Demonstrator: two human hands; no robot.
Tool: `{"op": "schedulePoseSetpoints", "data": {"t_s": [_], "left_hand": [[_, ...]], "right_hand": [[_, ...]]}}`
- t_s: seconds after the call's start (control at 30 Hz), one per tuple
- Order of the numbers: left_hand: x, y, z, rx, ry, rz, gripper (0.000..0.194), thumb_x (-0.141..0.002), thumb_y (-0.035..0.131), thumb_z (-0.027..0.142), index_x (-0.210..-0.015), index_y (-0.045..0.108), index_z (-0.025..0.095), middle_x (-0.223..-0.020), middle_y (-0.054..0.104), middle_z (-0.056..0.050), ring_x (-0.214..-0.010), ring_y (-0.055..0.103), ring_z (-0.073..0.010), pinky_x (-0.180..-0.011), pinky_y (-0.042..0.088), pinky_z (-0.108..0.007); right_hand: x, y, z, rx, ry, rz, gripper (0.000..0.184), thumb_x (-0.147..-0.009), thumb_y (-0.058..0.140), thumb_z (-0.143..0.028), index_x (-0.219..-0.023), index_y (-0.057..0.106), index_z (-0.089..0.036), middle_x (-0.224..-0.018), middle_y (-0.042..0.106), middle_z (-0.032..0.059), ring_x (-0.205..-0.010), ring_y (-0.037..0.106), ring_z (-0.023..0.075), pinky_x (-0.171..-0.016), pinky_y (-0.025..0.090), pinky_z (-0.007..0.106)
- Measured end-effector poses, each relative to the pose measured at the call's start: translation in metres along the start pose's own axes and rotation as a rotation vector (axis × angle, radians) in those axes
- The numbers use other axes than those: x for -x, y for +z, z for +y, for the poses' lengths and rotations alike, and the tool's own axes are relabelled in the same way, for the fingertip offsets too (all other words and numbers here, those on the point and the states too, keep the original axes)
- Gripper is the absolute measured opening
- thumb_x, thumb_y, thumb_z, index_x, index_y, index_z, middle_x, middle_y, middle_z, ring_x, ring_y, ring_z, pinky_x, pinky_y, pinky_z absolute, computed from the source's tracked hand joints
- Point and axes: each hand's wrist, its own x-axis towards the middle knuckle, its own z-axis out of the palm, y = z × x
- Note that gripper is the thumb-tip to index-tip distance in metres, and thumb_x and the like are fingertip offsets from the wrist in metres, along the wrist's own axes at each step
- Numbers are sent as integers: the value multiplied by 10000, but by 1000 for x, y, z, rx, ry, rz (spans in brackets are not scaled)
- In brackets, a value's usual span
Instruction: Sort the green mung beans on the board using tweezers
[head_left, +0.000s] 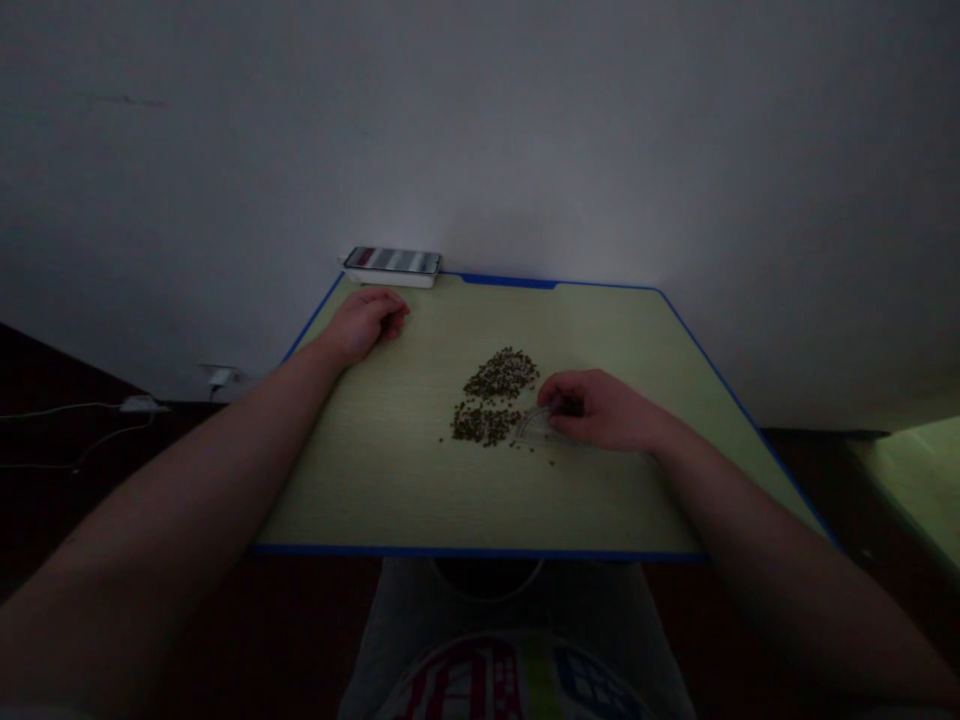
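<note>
On the table, two piles of small greenish-brown beans or seeds lie close together: a far pile (pixel 504 372) and a near pile (pixel 484 426). A few loose ones are scattered around them. My right hand (pixel 596 408) pinches a clear, curved, flat piece with fine markings that looks like a protractor (pixel 534 426). Its rounded edge is at the right side of the near pile. My left hand (pixel 367 322) rests on the far left part of the table, fingers curled in, with nothing visible in them. It is apart from the piles.
The pale yellow-green table (pixel 420 500) has a blue rim. A white box with a dark, striped top (pixel 394 262) stands at the far left corner against the wall (pixel 525 130). To the left, a plug (pixel 219 378) and white cables (pixel 142 404) are by the wall.
</note>
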Motion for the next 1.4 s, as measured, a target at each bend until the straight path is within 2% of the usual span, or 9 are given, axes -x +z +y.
{"op": "schedulePoseSetpoints", "data": {"t_s": [0.17, 0.27, 0.33, 0.43, 0.6, 0.87, 1.17, 1.27, 1.4], "left_hand": [[-1, -1, -1, -8, 5, -6, 110, -694, 546, 261, -662, 571, 158, -535, 533, -7, -417, 445, -89, -389, 318, -208], [0, -1, 0, -11, 9, -12, 105, -701, 535, 246, -659, 564, 154, -530, 527, -6, -415, 445, -88, -394, 315, -209], [1, 0, 2, -17, 11, -15, 105, -713, 521, 228, -654, 556, 148, -521, 519, -3, -412, 441, -81, -400, 309, -204], [2, 1, 3, -11, 5, -8, 104, -717, 513, 215, -651, 555, 147, -513, 512, 0, -403, 435, -77, -398, 302, -202], [1, 1, 2, -10, 5, -10, 107, -695, 536, 244, -640, 568, 159, -513, 520, -3, -408, 444, -89, -389, 320, -210], [1, 1, 2, -14, -21, 11, 114, -659, 562, 278, -647, 570, 165, -507, 529, 4, -407, 442, -88, -380, 314, -205], [3, 2, 5, -14, -15, 13, 81, -664, 540, 245, -650, 557, 167, -500, 518, 1, -403, 439, -88, -388, 313, -211], [3, 3, 6, -4, -16, 13, 86, -662, 545, 245, -639, 563, 164, -499, 518, 2, -397, 435, -86, -380, 303, -212], [5, 3, 8, 5, -15, 8, 101, -662, 559, 252, -630, 581, 159, -498, 525, 2, -398, 443, -87, -379, 304, -212]], "right_hand": [[4, -5, -1, -85, -24, -39, 180, -732, 595, -224, -908, 602, -186, -670, 559, -33, -606, 515, 126, -568, 385, 250], [7, -15, 5, -181, -9, 20, 192, -734, 605, -251, -915, 590, -190, -716, 586, -11, -648, 552, 142, -597, 422, 264], [7, -21, 10, -160, 14, 56, 201, -729, 610, -264, -917, 591, -192, -706, 590, -9, -639, 555, 148, -591, 422, 269], [6, -24, 15, -39, 32, 30, 172, -719, 606, -256, -879, 606, -195, -685, 593, -10, -619, 549, 151, -571, 403, 268], [3, -15, 10, 54, 20, -8, 141, -729, 587, -222, -865, 611, -192, -696, 604, -9, -615, 545, 142, -568, 392, 257], [1, -1, -11, 138, 44, -16, 218, -746, 593, -197, -957, 646, -180, -663, 615, -20, -578, 531, 125, -556, 372, 242], [12, 9, -35, 354, 108, -42, 194, -778, 612, -251, -949, 682, -189, -728, 689, 35, -613, 581, 156, -558, 370, 269], [13, 11, -37, 363, 107, -74, 171, -773, 619, -262, -922, 671, -198, -733, 684, 35, -605, 574, 156, -539, 355, 271], [11, 8, -34, 365, 151, -47, 190, -772, 612, -257, -938, 661, -180, -720, 673, 36, -605, 573, 157, -543, 363, 272]]}}
